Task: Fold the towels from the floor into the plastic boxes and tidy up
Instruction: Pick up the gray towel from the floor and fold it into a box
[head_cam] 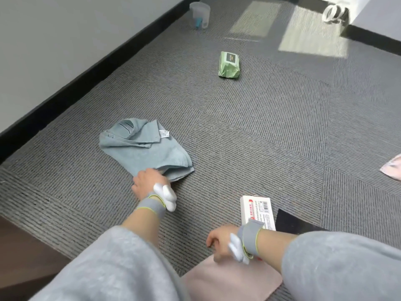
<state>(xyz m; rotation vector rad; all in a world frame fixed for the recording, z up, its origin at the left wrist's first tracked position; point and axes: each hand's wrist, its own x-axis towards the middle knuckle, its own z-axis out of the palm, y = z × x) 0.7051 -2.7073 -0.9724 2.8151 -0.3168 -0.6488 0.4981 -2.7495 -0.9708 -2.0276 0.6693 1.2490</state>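
Note:
A crumpled grey-blue towel (143, 148) lies on the grey carpet left of centre, its white label turned up. My left hand (147, 182) reaches to its near corner and grips the cloth there, fingers tucked under the edge. A folded pink towel (234, 281) lies flat at the bottom centre. My right hand (220, 241) hovers over its far edge with the fingers curled down; whether it holds the pink cloth is hidden. Both wrists wear grey straps with white sensors. No plastic box for towels is in view.
A white marker-pen box (258, 210) lies beside my right wrist, next to a dark flat object (293, 222). A green wipes pack (229, 65) sits further out, a clear plastic cup (199, 15) by the wall's black skirting, and a pink wrapper (395, 168) at the right edge.

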